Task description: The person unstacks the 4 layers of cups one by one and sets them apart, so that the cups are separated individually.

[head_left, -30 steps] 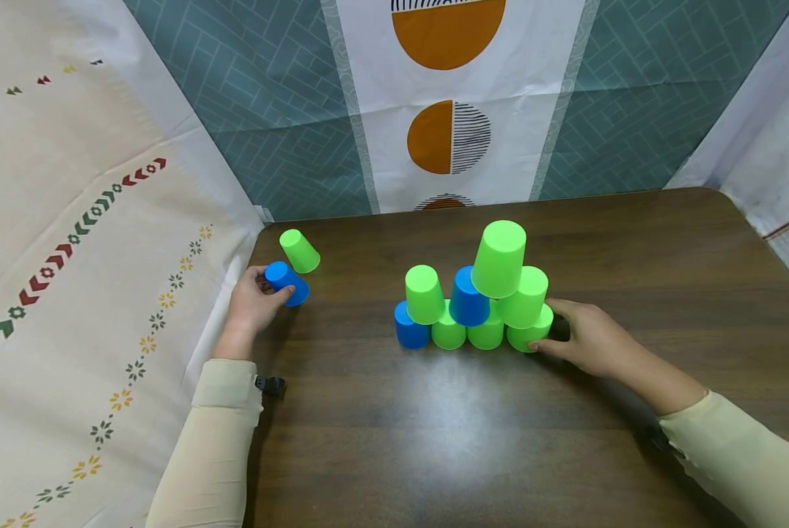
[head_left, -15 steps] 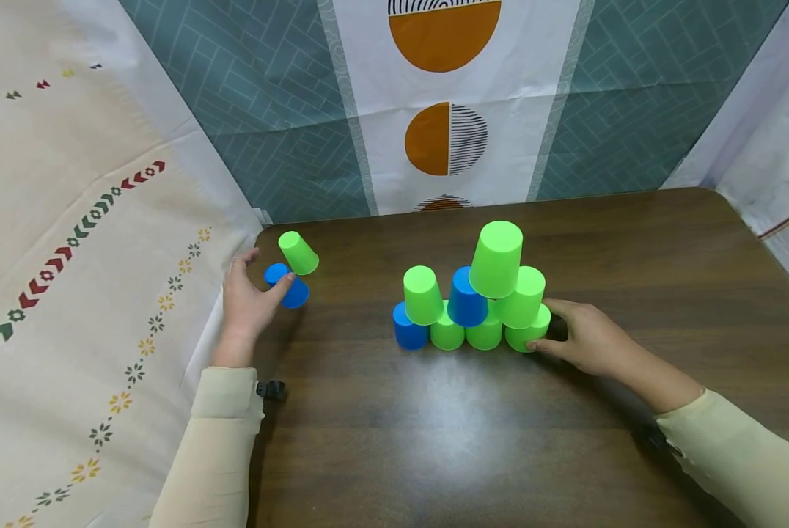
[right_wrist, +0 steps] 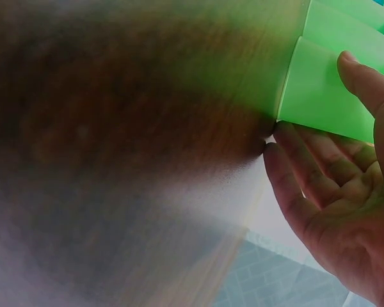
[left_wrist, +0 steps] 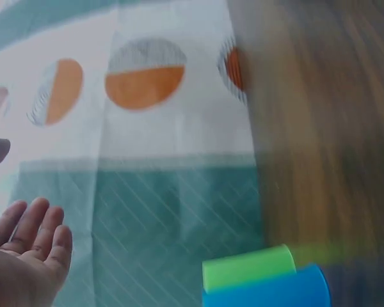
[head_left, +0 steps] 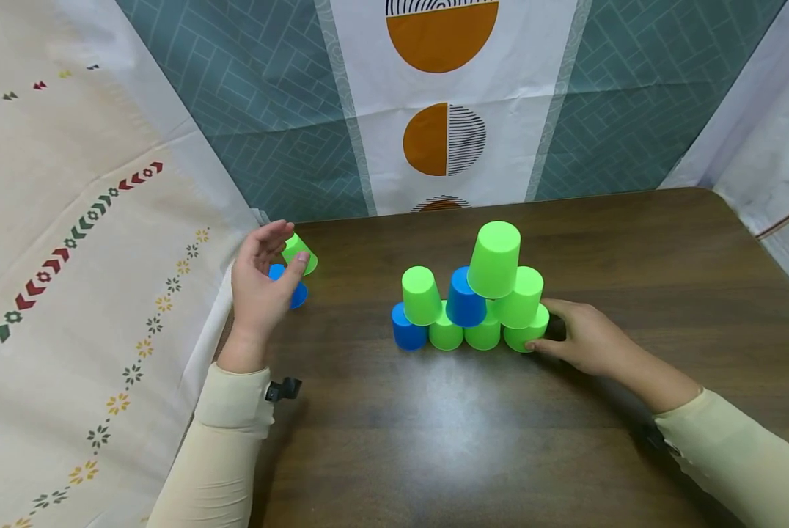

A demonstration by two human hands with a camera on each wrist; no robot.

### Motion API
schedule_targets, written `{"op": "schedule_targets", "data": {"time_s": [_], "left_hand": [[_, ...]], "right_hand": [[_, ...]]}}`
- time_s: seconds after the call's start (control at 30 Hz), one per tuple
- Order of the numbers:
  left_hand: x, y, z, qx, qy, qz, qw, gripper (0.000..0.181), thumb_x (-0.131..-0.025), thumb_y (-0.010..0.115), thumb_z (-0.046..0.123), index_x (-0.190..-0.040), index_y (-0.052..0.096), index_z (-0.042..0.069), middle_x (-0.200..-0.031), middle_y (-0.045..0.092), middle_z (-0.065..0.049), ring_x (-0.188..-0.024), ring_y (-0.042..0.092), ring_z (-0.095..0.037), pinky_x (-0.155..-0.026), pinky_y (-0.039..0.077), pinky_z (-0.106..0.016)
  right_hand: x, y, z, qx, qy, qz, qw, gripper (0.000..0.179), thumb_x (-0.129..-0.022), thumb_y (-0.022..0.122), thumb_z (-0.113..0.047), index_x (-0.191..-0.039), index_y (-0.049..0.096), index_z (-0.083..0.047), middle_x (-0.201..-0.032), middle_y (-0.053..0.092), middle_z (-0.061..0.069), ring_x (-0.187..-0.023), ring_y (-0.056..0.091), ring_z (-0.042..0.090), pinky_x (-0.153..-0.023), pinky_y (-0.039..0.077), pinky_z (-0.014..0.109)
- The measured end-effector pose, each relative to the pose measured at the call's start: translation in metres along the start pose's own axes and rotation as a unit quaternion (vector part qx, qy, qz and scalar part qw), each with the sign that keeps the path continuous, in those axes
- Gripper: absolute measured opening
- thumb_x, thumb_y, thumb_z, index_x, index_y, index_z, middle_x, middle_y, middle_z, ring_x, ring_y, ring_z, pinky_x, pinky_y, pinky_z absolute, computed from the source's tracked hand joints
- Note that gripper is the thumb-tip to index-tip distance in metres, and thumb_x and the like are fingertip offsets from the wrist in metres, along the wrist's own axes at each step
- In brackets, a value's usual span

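Upside-down cups form a stepped stack at mid-table in the head view. Its bottom row has a blue cup [head_left: 409,328] at the left and green cups beside it. A green, a blue [head_left: 463,297] and another green cup make the second row, and one green cup [head_left: 495,257] tops the right side. My right hand [head_left: 589,337] holds the bottom-right green cup [head_left: 520,339], thumb in front and fingers at its far side. My left hand [head_left: 257,301] is raised, holding nothing, partly hiding a loose blue cup [head_left: 298,295] and a loose green cup [head_left: 297,246].
The brown wooden table [head_left: 460,440] ends at the left near a white patterned cloth [head_left: 104,293]. Behind its far edge hangs a teal and white cloth [head_left: 276,110] with orange circles. In the left wrist view, the loose blue cup [left_wrist: 275,291] lies beside the green one.
My left hand has let go of the loose blue cup and moved up above it, fingers opened. My right hand and the stack have kept their places.
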State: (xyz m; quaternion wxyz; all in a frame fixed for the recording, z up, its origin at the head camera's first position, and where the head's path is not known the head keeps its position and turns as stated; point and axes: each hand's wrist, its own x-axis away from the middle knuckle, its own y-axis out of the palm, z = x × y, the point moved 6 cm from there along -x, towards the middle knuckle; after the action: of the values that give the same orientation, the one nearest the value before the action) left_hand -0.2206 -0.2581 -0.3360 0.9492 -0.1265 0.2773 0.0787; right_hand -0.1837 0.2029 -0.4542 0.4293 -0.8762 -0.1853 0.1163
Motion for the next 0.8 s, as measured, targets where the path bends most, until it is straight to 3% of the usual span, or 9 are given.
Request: {"op": "schedule_targets", "data": {"time_s": [0.23, 0.63, 0.8], "left_hand": [[-0.004, 0.036, 0.021, 0.038, -0.001, -0.063, 0.9973, 0.055, -0.090, 0.074, -0.011, -0.141, 0.054, -0.009, -0.138, 0.061, -0.025, -0.131, 0.058, -0.035, -0.115, 0.043, -0.049], [0.008, 0.104, 0.061, 0.047, 0.008, -0.171, 0.9841, 0.053, -0.095, 0.077, 0.005, -0.144, 0.057, 0.006, -0.141, 0.064, -0.003, -0.134, 0.057, -0.018, -0.116, 0.042, -0.043], [0.011, 0.132, 0.073, 0.041, 0.031, -0.200, 0.9784, 0.054, -0.093, 0.079, 0.009, -0.143, 0.058, 0.007, -0.139, 0.065, -0.001, -0.132, 0.057, -0.016, -0.114, 0.042, -0.050]], "right_hand": [[0.000, -0.001, -0.001, -0.004, -0.001, -0.001, 1.0000, 0.057, -0.084, 0.091, -0.028, -0.132, 0.066, -0.009, -0.119, 0.073, 0.003, -0.114, 0.068, 0.030, -0.098, 0.054, 0.058], [-0.001, 0.001, 0.000, 0.002, -0.008, 0.002, 1.0000, 0.058, -0.084, 0.091, -0.027, -0.132, 0.066, -0.006, -0.120, 0.073, 0.006, -0.116, 0.068, 0.032, -0.098, 0.054, 0.059], [0.000, 0.000, 0.000, 0.004, -0.011, 0.003, 0.9999, 0.057, -0.084, 0.091, -0.026, -0.131, 0.066, -0.006, -0.119, 0.073, 0.006, -0.115, 0.068, 0.031, -0.098, 0.054, 0.058]]}}
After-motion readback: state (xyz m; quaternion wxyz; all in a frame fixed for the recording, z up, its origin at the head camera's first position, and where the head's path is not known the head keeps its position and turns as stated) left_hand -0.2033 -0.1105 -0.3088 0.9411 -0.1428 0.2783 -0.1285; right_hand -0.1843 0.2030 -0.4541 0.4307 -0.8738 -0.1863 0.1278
